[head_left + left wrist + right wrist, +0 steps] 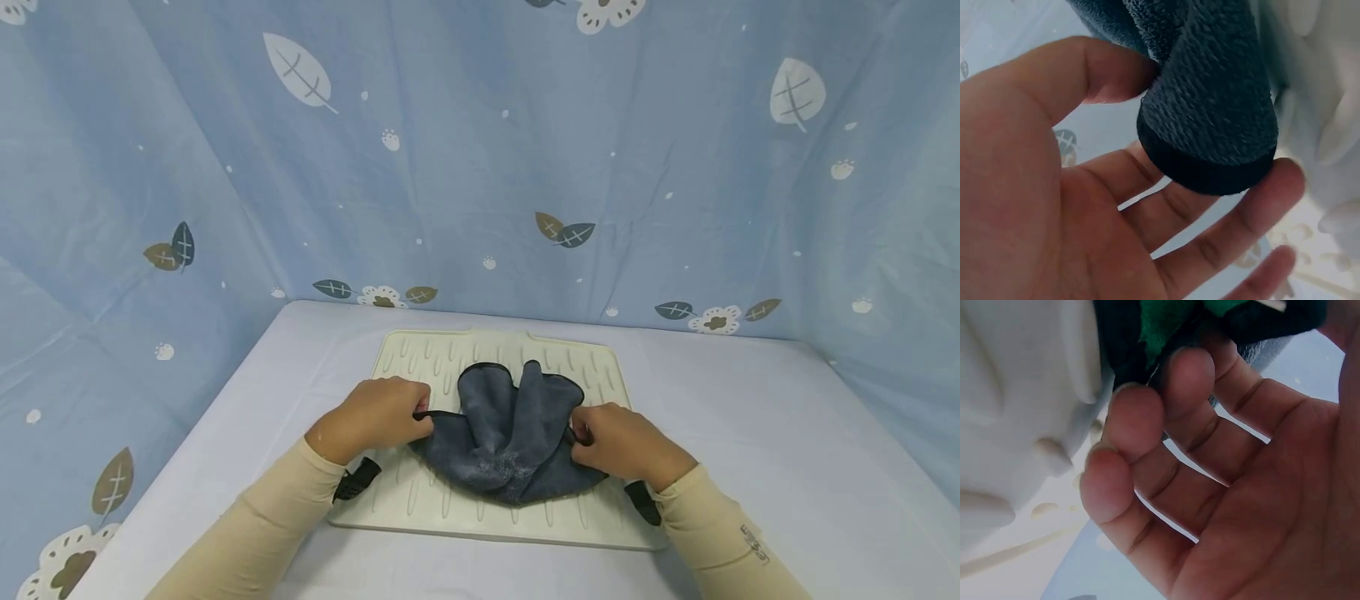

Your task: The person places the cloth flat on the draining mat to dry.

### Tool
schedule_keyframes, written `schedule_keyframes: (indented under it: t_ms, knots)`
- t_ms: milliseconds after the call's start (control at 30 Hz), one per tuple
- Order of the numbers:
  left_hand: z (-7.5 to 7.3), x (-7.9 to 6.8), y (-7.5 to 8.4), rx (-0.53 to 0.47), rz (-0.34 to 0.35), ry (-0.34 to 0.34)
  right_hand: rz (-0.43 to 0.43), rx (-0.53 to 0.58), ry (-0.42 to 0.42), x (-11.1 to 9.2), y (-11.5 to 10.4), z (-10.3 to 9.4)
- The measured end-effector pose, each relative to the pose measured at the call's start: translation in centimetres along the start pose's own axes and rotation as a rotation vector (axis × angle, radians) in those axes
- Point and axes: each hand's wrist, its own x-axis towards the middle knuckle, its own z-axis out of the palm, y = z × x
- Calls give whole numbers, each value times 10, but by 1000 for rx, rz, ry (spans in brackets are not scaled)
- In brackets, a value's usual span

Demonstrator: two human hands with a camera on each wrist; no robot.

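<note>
A dark blue-grey cloth [491, 454] with black edging hangs bunched in folds over a cream ribbed mat. My left hand [386, 414] pinches its left edge; in the left wrist view the thumb and fingers hold a rounded, fuzzy fold of the cloth [1210, 100]. On the opposite side my right hand [622, 442] grips the cloth's right edge. From the right wrist, curled fingertips [1138, 419] press against the cloth's dark border, and a green patch [1166, 325] shows there. Whitish specks mark the cloth's lower middle.
The cream mat [420, 517] with raised ridges lies on a white-covered table [750, 433]. Blue curtains [465, 167] printed with leaves and flowers stand behind and at both sides. Black straps [358, 478] sit at the wrists.
</note>
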Motion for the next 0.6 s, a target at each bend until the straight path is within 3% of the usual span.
schedule_keyframes:
  t_ms: [400, 600]
  knots:
    - [11, 7, 6, 18, 141, 66, 68, -12, 184, 5, -2, 0]
    - [12, 5, 9, 3, 165, 92, 71, -23, 183, 7, -6, 6]
